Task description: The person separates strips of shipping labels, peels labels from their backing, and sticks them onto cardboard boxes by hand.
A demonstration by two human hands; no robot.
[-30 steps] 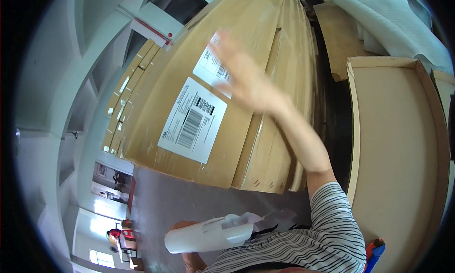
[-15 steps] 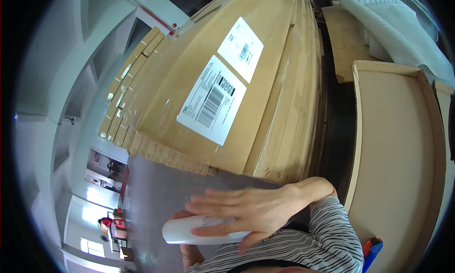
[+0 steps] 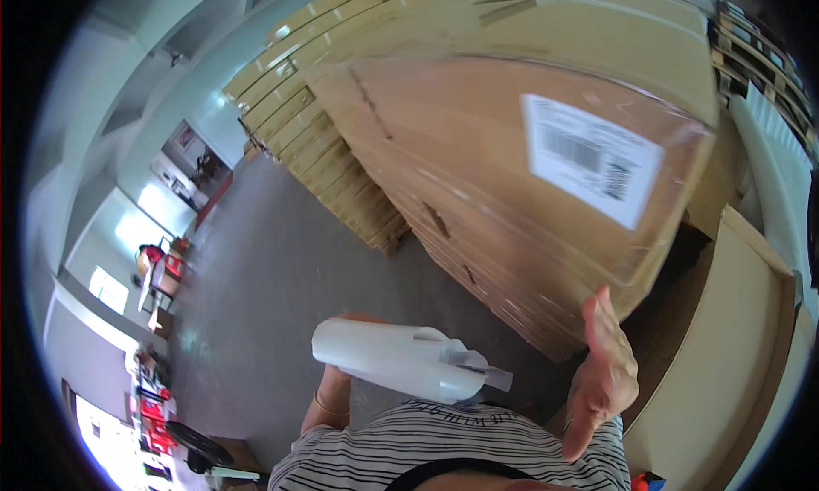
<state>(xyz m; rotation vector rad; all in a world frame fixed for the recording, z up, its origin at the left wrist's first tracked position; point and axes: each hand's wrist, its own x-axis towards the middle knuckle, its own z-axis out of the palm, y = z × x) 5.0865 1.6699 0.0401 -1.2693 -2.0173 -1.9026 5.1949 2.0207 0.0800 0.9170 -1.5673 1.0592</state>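
A white roll of labels [image 3: 388, 354] lies across my left hand [image 3: 338, 375], in front of my striped shirt. My fingers are wrapped behind it and mostly hidden, and a loose clear-looking strip sticks out at its right end. Off to the right, my right hand [image 3: 604, 378] is raised with thumb and fingers apart, holding nothing. Just beyond it is the lower corner of a large brown cardboard box [image 3: 478, 141], wrapped in clear film. A white barcode label [image 3: 589, 158] sits on the box's near face.
Behind stands a stack of long flat cartons [image 3: 316, 141]. On the right are a shallow open cardboard tray [image 3: 712, 354], a white foam roll [image 3: 763, 167] and wooden pallets [image 3: 763, 60]. A red and blue tool [image 3: 650, 482] lies at the bottom. Grey floor [image 3: 264, 261] stretches left toward tables.
My right hand has left the white roll and moved right, fingers spread. The view has turned, bringing the box's other labelled face into sight. My left hand keeps the roll.
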